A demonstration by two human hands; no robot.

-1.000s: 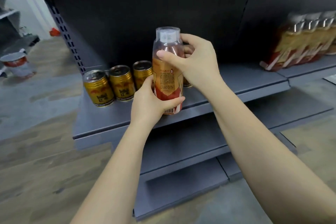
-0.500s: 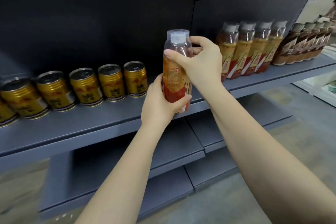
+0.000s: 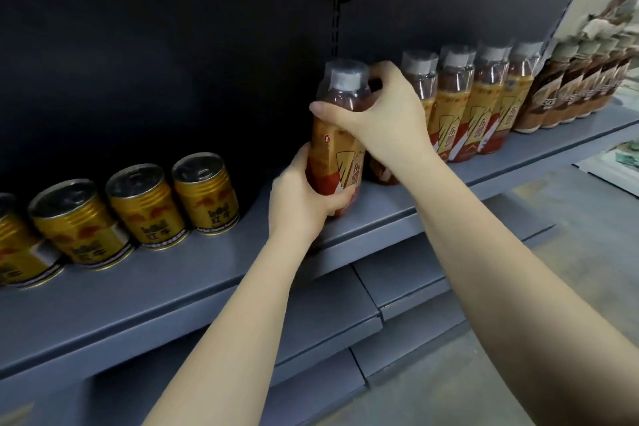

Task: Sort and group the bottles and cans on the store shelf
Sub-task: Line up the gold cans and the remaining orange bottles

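Observation:
An orange and red tea bottle [image 3: 334, 145] with a white cap stands upright at the grey shelf [image 3: 214, 273], held by both hands. My left hand [image 3: 304, 204] wraps its base. My right hand [image 3: 383, 114] grips its shoulder just below the cap. Directly to its right, partly hidden behind my right hand, stands another such bottle, then a row of matching tea bottles [image 3: 484, 104]. Further right is a row of brown bottles [image 3: 581, 86]. Left of my hands, several gold cans [image 3: 205, 194] line the shelf.
The shelf's dark back panel [image 3: 173, 45] rises behind everything. Lower grey shelves [image 3: 397, 290] jut out under my arms. A bare stretch of shelf lies between the cans and the held bottle. A person sits at the far upper right [image 3: 612, 7].
The held bottle has moved to the right and closer to the row of matching tea bottles, and down to the shelf. My view has swung right, away from the cans.

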